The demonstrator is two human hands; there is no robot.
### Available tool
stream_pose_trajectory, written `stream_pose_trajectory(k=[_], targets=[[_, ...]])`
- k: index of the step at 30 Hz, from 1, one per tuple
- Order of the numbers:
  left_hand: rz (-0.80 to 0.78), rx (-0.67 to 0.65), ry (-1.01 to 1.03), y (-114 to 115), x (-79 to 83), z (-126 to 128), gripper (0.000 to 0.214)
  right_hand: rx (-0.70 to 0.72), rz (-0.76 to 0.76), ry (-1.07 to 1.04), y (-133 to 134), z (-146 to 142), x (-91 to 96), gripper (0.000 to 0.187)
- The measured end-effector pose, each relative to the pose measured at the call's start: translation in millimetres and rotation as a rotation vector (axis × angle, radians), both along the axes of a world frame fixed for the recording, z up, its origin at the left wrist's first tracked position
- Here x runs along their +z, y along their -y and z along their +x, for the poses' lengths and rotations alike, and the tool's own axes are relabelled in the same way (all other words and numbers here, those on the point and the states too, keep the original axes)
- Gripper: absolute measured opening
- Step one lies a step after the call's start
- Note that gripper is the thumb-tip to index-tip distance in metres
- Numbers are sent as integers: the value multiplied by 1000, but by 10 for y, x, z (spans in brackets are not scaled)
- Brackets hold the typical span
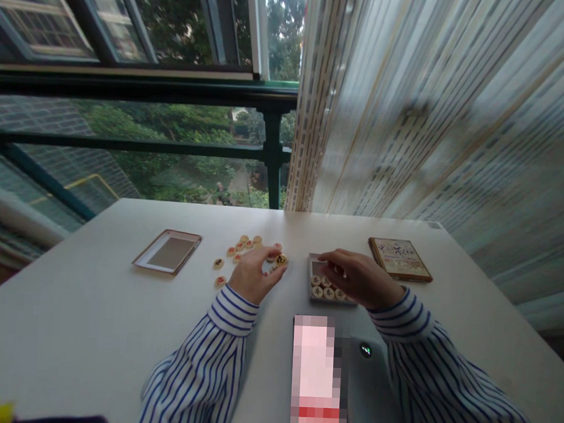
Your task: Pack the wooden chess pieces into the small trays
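Note:
My left hand (252,274) pinches a round xiangqi piece (281,260) with a dark character between thumb and fingers. Around and behind it lie several loose xiangqi pieces (237,257), some marked red, some black; a few are partly hidden by the hand. My right hand (361,276) hovers over a shallow open box (311,263), its fingers stretched to the left and no piece visible at their tips. In the box's near part, xiangqi pieces (328,293) lie in rows, face up with black characters. The hand covers the box's right side.
An open lid or tray (170,251) lies on the white table (95,315) at the left. A closed box with a printed cover (401,259) is at the right. Near me lie a phone with a blurred screen (316,369) and a grey device (370,384). Behind are a window and a curtain (384,116).

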State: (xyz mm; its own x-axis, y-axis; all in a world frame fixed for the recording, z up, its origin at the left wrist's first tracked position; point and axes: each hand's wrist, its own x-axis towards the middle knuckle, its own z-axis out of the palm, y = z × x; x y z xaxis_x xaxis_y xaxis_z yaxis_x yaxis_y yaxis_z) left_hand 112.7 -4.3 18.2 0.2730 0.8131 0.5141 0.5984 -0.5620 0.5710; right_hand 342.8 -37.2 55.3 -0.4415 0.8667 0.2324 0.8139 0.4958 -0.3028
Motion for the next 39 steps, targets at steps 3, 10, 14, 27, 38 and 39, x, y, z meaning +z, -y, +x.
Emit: stream_pose_trajectory(k=[3,10,14,27,38,39], targets=[[-147,-31,92,-23,41,122,25,-21,17,-43,-9,100,24,23],[-494,-149,451,-102,96,399,29,-63,43,-113,2,309,78,23],[-640,-198,587,-128,155,515,30,-83,67,-129,1,394,112,24],[-774,-291,757,-275,150,813,28,-81,78,-193,-141,409,232,24],[-830,-268,748,-306,13,865,25,-13,17,-155,-264,309,18,18],[-837,-261,750,-308,7,867,25,-12,14,-153,-270,307,0,17]])
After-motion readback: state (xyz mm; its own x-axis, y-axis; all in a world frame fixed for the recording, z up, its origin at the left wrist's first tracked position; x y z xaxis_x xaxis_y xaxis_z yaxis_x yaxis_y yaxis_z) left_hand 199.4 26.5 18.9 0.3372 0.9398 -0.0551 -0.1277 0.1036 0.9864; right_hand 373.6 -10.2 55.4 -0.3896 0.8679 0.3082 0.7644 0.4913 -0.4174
